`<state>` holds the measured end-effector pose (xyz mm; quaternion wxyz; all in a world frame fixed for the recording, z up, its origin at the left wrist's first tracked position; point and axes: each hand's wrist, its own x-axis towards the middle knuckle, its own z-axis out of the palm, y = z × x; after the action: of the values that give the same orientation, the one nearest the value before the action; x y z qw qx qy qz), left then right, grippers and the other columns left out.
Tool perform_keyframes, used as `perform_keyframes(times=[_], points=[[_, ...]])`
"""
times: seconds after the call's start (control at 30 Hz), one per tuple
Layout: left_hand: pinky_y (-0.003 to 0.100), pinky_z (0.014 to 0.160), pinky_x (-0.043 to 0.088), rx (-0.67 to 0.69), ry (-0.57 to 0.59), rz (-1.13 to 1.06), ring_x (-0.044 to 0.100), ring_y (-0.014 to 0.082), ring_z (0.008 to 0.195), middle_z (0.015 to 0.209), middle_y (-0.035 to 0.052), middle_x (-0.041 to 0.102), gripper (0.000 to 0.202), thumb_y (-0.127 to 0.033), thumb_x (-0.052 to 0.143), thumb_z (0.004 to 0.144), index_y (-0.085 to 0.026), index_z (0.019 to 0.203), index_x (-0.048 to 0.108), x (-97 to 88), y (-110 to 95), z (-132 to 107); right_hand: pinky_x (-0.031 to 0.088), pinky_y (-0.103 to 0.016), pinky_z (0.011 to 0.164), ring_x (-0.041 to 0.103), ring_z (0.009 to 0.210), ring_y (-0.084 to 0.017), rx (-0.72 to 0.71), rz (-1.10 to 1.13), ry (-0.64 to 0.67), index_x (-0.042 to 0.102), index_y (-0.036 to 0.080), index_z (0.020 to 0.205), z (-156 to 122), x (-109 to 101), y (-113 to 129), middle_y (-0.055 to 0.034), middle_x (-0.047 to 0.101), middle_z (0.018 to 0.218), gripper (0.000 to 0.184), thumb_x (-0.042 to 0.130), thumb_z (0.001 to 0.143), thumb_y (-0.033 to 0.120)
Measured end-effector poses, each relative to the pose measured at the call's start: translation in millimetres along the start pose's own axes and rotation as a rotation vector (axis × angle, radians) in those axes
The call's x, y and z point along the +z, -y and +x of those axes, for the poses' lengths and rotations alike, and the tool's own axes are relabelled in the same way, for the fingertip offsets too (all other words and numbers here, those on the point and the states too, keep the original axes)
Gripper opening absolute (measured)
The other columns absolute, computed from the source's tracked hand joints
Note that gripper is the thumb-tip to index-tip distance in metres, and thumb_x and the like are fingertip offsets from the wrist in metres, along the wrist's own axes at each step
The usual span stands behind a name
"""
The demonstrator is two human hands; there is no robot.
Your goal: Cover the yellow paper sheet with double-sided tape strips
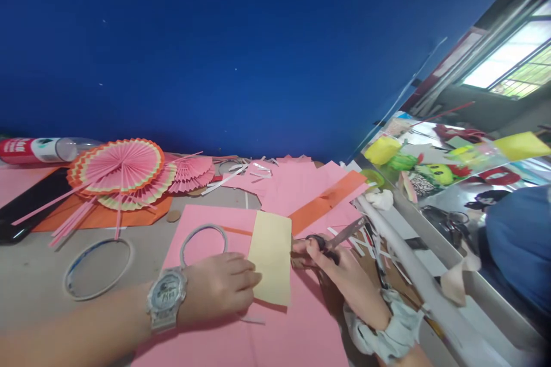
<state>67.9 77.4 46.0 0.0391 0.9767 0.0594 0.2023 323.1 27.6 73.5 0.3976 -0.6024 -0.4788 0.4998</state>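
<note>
A pale yellow sheet of paper [272, 258] is in front of me, over large pink paper [297, 327]. My left hand [221, 285], a clear watch on its wrist, is closed at the sheet's left edge with its fingertips over the paper; the thumb is hidden. My right hand [344, 275] is closed around black-handled scissors [322, 243] by the sheet's right edge. Their grey blades point up and right, away from the yellow paper. Some right fingers reach close to the sheet's edge, and whether they touch it is unclear.
Pleated pink paper fans [124, 166], a bottle [47, 150] and a black phone [34, 200] lie at left. Two rings [100, 269] rest near my left arm. Pink sheets, an orange strip [327, 200] and white scraps are behind. A white bar [400, 246] runs along the right.
</note>
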Motion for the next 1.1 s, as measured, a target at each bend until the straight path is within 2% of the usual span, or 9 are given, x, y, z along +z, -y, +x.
perform_keyframes(times=[0.17,0.37,0.57,0.63,0.73,0.8,0.97,1.03,1.1], points=[[0.032,0.09,0.045,-0.143,0.039,-0.025,0.058,0.0173,0.098,0.107,0.0081,0.064,0.014,-0.016,0.043,0.09,-0.017,0.095,0.056,-2.6,-16,2,0.052,-0.031,0.063,0.065,0.067,-0.021,-0.041,-0.25,-0.104,0.062,0.019,0.081,1,1,-3,-0.0045,0.069,0.072,0.041,0.053,0.077,0.059],[0.04,0.094,0.037,-0.279,0.184,-0.049,0.051,0.0241,0.106,0.118,0.0084,0.057,0.026,-0.042,0.053,0.084,-0.019,0.095,0.056,-8.5,-37,-2,0.048,-0.028,0.059,0.063,0.062,-0.018,-0.11,-0.333,-0.043,0.056,0.02,0.077,2,6,-7,-0.0039,0.068,0.073,0.035,0.048,0.083,0.053],[0.039,0.076,0.041,-0.577,0.344,-0.007,0.053,0.0232,0.083,0.092,0.0061,0.059,0.04,-0.056,0.053,0.078,-0.019,0.092,0.057,-6.2,-50,-8,0.045,-0.028,0.065,0.06,0.064,-0.016,-0.185,-0.388,0.015,0.054,0.02,0.08,-3,13,0,-0.0016,0.063,0.072,0.028,0.044,0.087,0.045],[0.038,0.07,0.041,-0.611,0.401,0.02,0.054,0.0232,0.079,0.086,0.0054,0.059,0.031,-0.048,0.052,0.083,-0.019,0.088,0.058,-3.7,-52,-8,0.045,-0.029,0.065,0.058,0.065,-0.016,-0.187,-0.45,0.017,0.055,0.02,0.082,-5,17,-1,-0.0019,0.061,0.074,0.026,0.044,0.088,0.044],[0.035,0.064,0.04,-0.588,0.437,0.042,0.057,0.023,0.076,0.083,0.0059,0.061,0.011,-0.022,0.049,0.087,-0.017,0.086,0.059,3.6,-55,-6,0.047,-0.03,0.069,0.059,0.073,-0.017,-0.16,-0.586,0.071,0.054,0.022,0.1,-9,28,-4,-0.0029,0.061,0.084,0.025,0.049,0.085,0.041],[0.034,0.061,0.04,-0.562,0.457,0.036,0.059,0.0233,0.074,0.081,0.0071,0.062,0.011,-0.014,0.048,0.085,-0.016,0.086,0.059,8.8,-57,-5,0.048,-0.032,0.076,0.061,0.084,-0.02,-0.146,-0.674,0.14,0.049,0.022,0.112,-10,37,-3,-0.0051,0.062,0.097,0.034,0.053,0.082,0.038],[0.03,0.053,0.038,-0.459,0.481,-0.046,0.061,0.0225,0.073,0.08,0.008,0.065,0.017,-0.023,0.046,0.09,-0.017,0.098,0.06,17.9,-60,-5,0.044,-0.035,0.091,0.054,0.113,-0.024,-0.212,-0.826,0.281,0.039,0.022,0.126,-9,48,-6,-0.0109,0.051,0.128,0.05,0.054,0.08,0.032],[0.026,0.045,0.034,-0.399,0.506,-0.106,0.062,0.0185,0.065,0.071,0.0054,0.066,0.015,-0.026,0.049,0.088,-0.019,0.087,0.063,24.0,-62,-8,0.045,-0.036,0.09,0.055,0.112,-0.025,-0.247,-0.867,0.277,0.04,0.022,0.125,-7,46,-13,-0.0116,0.053,0.126,0.048,0.053,0.079,0.03],[0.024,0.037,0.029,-0.372,0.535,-0.165,0.056,0.0127,0.047,0.053,0.0018,0.061,0.022,-0.027,0.055,0.085,-0.02,0.065,0.06,31.4,-65,-13,0.047,-0.036,0.087,0.058,0.107,-0.025,-0.305,-0.871,0.246,0.046,0.023,0.117,-6,44,-22,-0.0109,0.059,0.116,0.038,0.052,0.08,0.03]])
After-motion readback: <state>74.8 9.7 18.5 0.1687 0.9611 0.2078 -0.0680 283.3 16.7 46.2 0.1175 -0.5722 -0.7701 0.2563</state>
